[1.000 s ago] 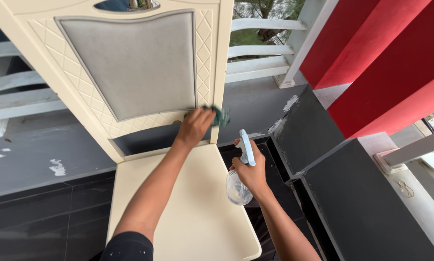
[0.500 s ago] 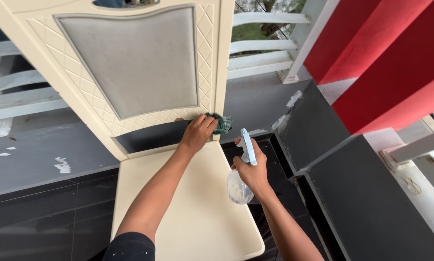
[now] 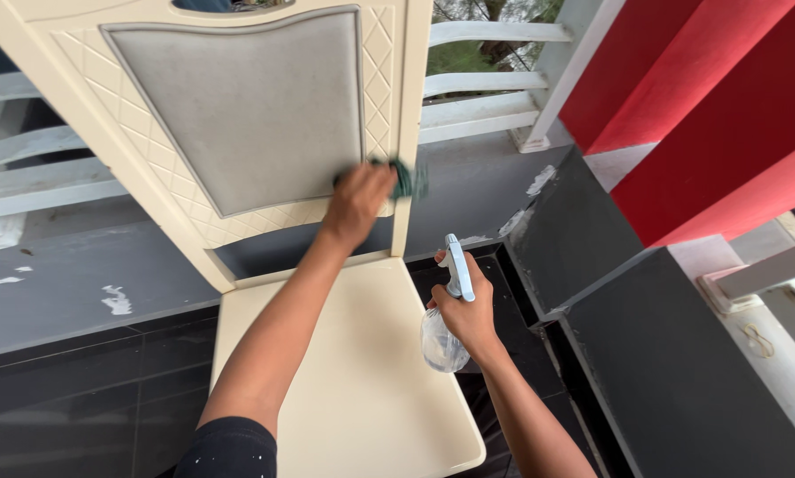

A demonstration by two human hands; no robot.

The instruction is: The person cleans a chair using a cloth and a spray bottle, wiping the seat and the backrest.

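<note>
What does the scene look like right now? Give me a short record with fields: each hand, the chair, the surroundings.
left hand: presses a green cloth against the lower right corner of the chair back; blurred
right hand: grips a spray bottle, light blue head, clear body, beside the seat's right edge
chair: cream plastic, grey centre panel, lattice border, seat bare
surroundings: dark tiled floor, white railing, red wall
</note>
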